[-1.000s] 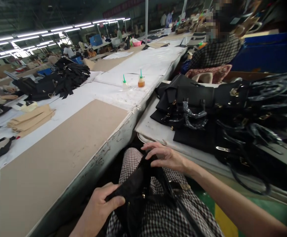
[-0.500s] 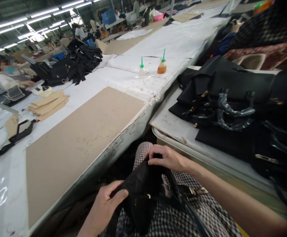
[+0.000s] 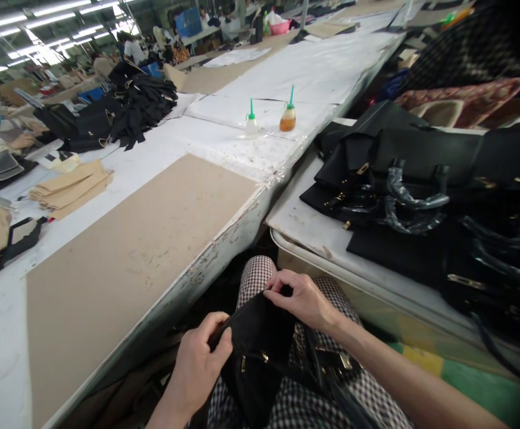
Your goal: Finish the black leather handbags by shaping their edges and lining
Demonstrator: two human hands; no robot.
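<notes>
A black handbag piece [image 3: 260,339] with small gold metal fittings lies across my lap, over checkered cloth [image 3: 256,275]. My left hand [image 3: 199,357] pinches its upper edge at the left corner, thumb on the near face. At the other end of that edge, my right hand [image 3: 298,295] grips the black material between thumb and fingers. Between both hands the edge runs fairly straight, slanting up to the right. Black straps and a gold buckle [image 3: 345,361] hang at the right side of the lap. The lower part of the piece is dark and hard to make out.
Left of me is a long white table with a brown board [image 3: 152,256]. Two green-tipped bottles [image 3: 287,117] stand farther back. Tan pieces [image 3: 72,186] and a black pile [image 3: 139,101] lie left. Black handbags [image 3: 420,161] cover the right table. A co-worker sits at far left.
The view has shifted slightly, so the tables appear farther left. Both hands keep hold of the black piece's edge, and the right fingers have moved a little along it.
</notes>
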